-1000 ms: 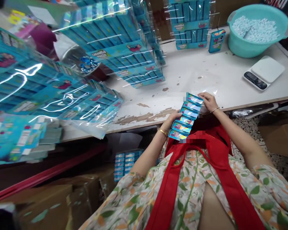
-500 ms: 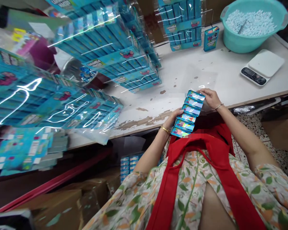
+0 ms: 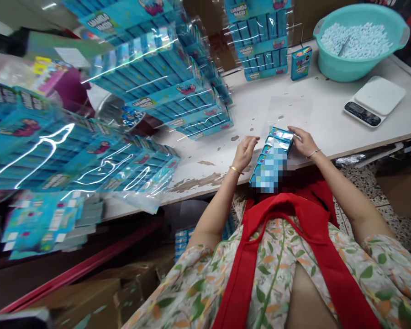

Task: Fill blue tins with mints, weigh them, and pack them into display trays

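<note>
A row of several small blue candy boxes [image 3: 276,139] lies at the near edge of the white table [image 3: 329,119], partly blurred. My right hand [image 3: 303,141] rests on the far end of the row and grips it. My left hand [image 3: 245,153] hovers just left of the row with fingers apart, holding nothing. A clear plastic sheet [image 3: 287,112] lies on the table beyond the boxes.
Wrapped stacks of blue candy cartons [image 3: 164,87] crowd the left and back of the table. A teal basin [image 3: 358,43] of white candies, a single blue box [image 3: 300,63] and a white scale [image 3: 375,103] stand at the right. Cardboard boxes [image 3: 71,301] sit below.
My left hand has let go of the row's near end and lifted away to the left with fingers spread. The row has moved further onto the table.
</note>
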`<move>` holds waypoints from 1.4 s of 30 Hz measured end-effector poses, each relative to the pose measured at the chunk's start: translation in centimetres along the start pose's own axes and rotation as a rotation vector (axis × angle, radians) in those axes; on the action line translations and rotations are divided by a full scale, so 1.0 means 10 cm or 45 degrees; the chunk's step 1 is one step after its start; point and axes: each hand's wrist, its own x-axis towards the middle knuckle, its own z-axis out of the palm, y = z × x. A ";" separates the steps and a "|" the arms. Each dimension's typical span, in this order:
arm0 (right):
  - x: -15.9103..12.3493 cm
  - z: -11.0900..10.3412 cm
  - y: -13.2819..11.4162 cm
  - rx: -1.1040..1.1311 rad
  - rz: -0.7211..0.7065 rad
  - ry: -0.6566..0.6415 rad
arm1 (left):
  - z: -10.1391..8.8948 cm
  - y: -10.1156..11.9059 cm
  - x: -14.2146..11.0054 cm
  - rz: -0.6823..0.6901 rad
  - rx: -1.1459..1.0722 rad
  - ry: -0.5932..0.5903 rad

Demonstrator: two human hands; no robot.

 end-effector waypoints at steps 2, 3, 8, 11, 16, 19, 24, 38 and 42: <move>-0.09 -0.02 -0.03 -0.152 -0.034 -0.039 | 0.02 -0.05 0.15 0.141 0.242 0.010; -0.13 -0.03 -0.06 -0.247 -0.035 -0.053 | 0.06 -0.05 0.24 0.190 0.385 -0.013; -0.17 0.02 -0.26 -0.766 0.240 -0.056 | 0.27 0.08 0.58 0.201 0.744 -0.112; -0.09 0.02 -0.31 -0.847 0.295 0.026 | 0.31 0.16 0.66 0.211 0.702 -0.018; -0.04 -0.05 -0.35 -0.709 0.090 0.305 | 0.20 0.27 0.73 0.252 0.478 0.087; -0.08 -0.07 -0.45 -0.671 0.019 0.357 | 0.12 0.32 0.80 0.238 0.374 0.005; -0.15 -0.09 -0.66 -0.636 0.082 0.311 | 0.04 0.40 0.79 0.204 0.357 -0.125; -0.47 0.13 -0.64 -0.979 0.242 0.179 | 0.08 0.12 0.36 0.448 0.549 0.068; -0.54 0.17 -0.65 -0.991 0.143 0.159 | 0.15 0.09 0.28 0.382 0.448 0.108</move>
